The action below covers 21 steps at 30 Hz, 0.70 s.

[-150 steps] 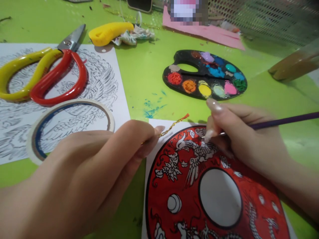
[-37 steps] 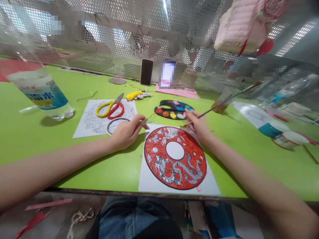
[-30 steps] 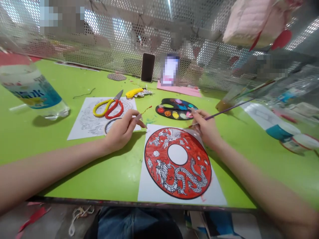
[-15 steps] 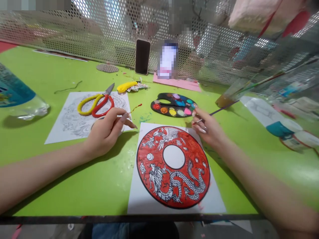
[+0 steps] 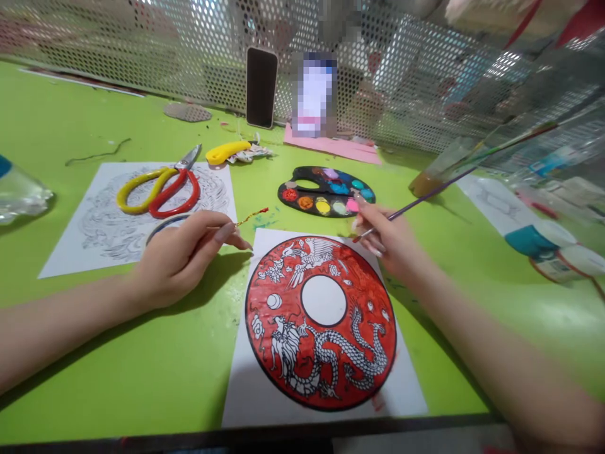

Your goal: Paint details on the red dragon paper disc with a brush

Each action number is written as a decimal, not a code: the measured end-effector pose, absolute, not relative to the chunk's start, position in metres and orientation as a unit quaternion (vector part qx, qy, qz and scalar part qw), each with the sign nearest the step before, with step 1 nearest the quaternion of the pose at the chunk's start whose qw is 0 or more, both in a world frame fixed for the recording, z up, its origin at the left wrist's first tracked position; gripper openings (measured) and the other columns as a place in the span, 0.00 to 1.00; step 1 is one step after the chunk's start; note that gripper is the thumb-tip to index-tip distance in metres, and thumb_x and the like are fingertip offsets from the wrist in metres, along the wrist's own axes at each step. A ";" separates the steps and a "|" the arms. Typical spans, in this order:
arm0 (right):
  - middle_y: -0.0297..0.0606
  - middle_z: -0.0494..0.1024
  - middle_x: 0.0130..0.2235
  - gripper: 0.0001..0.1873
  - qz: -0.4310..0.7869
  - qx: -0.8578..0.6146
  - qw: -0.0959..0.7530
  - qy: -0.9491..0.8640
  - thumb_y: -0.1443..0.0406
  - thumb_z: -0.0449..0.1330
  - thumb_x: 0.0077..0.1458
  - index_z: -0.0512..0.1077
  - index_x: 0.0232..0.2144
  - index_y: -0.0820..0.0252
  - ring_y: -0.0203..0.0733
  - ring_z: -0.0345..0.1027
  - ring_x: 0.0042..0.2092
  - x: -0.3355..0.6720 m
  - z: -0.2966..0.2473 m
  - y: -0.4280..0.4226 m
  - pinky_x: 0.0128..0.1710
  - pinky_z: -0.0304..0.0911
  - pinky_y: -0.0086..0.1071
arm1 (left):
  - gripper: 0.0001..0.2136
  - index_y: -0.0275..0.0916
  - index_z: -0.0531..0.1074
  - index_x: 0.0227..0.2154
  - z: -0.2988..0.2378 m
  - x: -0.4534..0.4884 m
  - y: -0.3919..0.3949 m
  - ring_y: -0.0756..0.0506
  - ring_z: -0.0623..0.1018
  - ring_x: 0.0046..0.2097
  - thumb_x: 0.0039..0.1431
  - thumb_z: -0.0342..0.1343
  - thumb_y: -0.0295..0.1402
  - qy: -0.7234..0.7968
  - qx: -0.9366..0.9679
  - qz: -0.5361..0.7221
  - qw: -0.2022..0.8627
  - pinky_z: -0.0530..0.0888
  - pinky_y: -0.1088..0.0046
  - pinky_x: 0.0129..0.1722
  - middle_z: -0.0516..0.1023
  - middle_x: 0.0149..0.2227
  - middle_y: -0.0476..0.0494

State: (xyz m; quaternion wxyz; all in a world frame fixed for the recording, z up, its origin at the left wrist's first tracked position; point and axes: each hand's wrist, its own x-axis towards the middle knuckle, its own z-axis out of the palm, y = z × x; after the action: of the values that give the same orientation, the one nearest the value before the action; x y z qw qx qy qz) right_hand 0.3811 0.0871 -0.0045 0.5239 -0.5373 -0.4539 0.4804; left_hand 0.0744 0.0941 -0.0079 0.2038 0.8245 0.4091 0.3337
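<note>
In the head view, the left hand (image 5: 186, 258) is curling nearly closed, its thumb and fingers pinching a twisted gold cord (image 5: 253, 215) whose red end is pointing toward the far edge of the table (image 5: 165, 372). The right hand (image 5: 387, 236) is closing in a pen-like grip on a purple-handled paintbrush (image 5: 418, 200); its reddish tip is hovering by the far edge of a white sheet (image 5: 237, 384), and whether it is touching the paper is impossible to tell. That sheet is lying at the table's near edge, showing a red disc (image 5: 295, 328) with a white centre, a pale dragon and a bird. A black paint palette (image 5: 317, 191) is sitting beyond it, just beside the right hand. On the table's left side, red-and-yellow scissors (image 5: 165, 191) are resting on a line drawing (image 5: 101, 217), and a tape roll (image 5: 163, 225) is showing partly behind the left hand. Toward the far edge, a yellow-handled tool (image 5: 229, 152) is lying, and a dark phone (image 5: 261, 88) is leaning upright. A cup (image 5: 425, 183) of brownish liquid is standing right of the palette.
</note>
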 end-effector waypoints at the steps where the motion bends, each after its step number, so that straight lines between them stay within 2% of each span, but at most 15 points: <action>1: 0.22 0.55 0.09 0.21 0.480 -0.537 0.524 -0.455 0.49 0.72 0.43 0.72 0.21 0.59 0.24 0.42 0.11 0.380 -0.003 0.086 0.12 0.38 0.23 | 0.07 0.41 0.65 0.42 -0.007 0.075 0.094 0.52 0.77 0.37 0.69 0.42 0.32 0.409 0.826 0.333 0.202 0.70 0.74 0.40 0.81 0.35 0.51; 3: 0.21 0.57 0.09 0.20 0.476 -0.534 0.531 -0.454 0.52 0.75 0.39 0.72 0.24 0.57 0.25 0.42 0.11 0.379 -0.001 0.085 0.11 0.36 0.23 | 0.07 0.41 0.65 0.41 -0.006 0.075 0.094 0.52 0.78 0.37 0.69 0.42 0.31 0.407 0.828 0.331 0.198 0.71 0.74 0.41 0.81 0.35 0.51; 5: 0.22 0.58 0.09 0.20 0.472 -0.531 0.541 -0.450 0.52 0.75 0.39 0.71 0.22 0.57 0.25 0.43 0.11 0.377 0.003 0.083 0.11 0.38 0.23 | 0.07 0.41 0.65 0.40 -0.005 0.076 0.094 0.52 0.79 0.37 0.69 0.42 0.31 0.404 0.830 0.333 0.193 0.72 0.74 0.42 0.81 0.34 0.51; 8: 0.24 0.54 0.08 0.26 0.465 -0.531 0.555 -0.440 0.46 0.67 0.48 0.68 0.15 0.57 0.26 0.46 0.11 0.376 0.011 0.079 0.13 0.50 0.25 | 0.08 0.42 0.66 0.38 -0.007 0.076 0.097 0.52 0.79 0.35 0.69 0.42 0.30 0.379 0.839 0.342 0.187 0.73 0.75 0.38 0.81 0.33 0.53; 10: 0.25 0.52 0.08 0.28 0.456 -0.534 0.568 -0.429 0.46 0.66 0.50 0.66 0.12 0.57 0.26 0.48 0.11 0.378 0.018 0.076 0.15 0.56 0.25 | 0.07 0.42 0.67 0.38 -0.009 0.073 0.101 0.52 0.79 0.34 0.68 0.43 0.29 0.347 0.851 0.347 0.188 0.73 0.76 0.37 0.81 0.34 0.54; 15: 0.27 0.61 0.13 0.23 0.370 -0.546 0.630 -0.410 0.52 0.72 0.43 0.67 0.15 0.60 0.24 0.50 0.14 0.392 0.036 0.075 0.11 0.43 0.21 | 0.06 0.43 0.66 0.41 -0.013 0.068 0.110 0.52 0.81 0.36 0.67 0.45 0.27 0.293 0.872 0.338 0.198 0.75 0.75 0.36 0.82 0.35 0.53; 17: 0.26 0.63 0.15 0.19 0.299 -0.549 0.664 -0.409 0.57 0.73 0.43 0.68 0.18 0.61 0.23 0.47 0.13 0.403 0.039 0.081 0.11 0.42 0.21 | 0.06 0.43 0.66 0.41 -0.012 0.069 0.108 0.51 0.81 0.36 0.67 0.45 0.28 0.303 0.866 0.338 0.210 0.75 0.75 0.37 0.82 0.35 0.53; 19: 0.26 0.64 0.15 0.13 0.224 -0.555 0.683 -0.419 0.63 0.71 0.45 0.70 0.21 0.60 0.24 0.46 0.12 0.416 0.040 0.090 0.11 0.41 0.24 | 0.06 0.43 0.66 0.40 -0.010 0.072 0.105 0.51 0.81 0.36 0.67 0.44 0.28 0.330 0.854 0.340 0.215 0.75 0.74 0.37 0.82 0.34 0.52; 21: 0.29 0.66 0.15 0.11 0.167 -0.570 0.684 -0.423 0.68 0.66 0.49 0.69 0.19 0.59 0.25 0.46 0.11 0.429 0.039 0.097 0.11 0.40 0.27 | 0.07 0.43 0.66 0.39 -0.009 0.075 0.101 0.51 0.80 0.36 0.67 0.44 0.28 0.357 0.843 0.339 0.217 0.74 0.73 0.38 0.82 0.34 0.52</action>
State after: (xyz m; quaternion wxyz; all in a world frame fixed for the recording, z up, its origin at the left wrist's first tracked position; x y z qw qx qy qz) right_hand 0.4288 0.0973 0.0393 0.6844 -0.5697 -0.4234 0.1668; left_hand 0.0750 0.1007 -0.0088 0.2167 0.8430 0.3567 0.3393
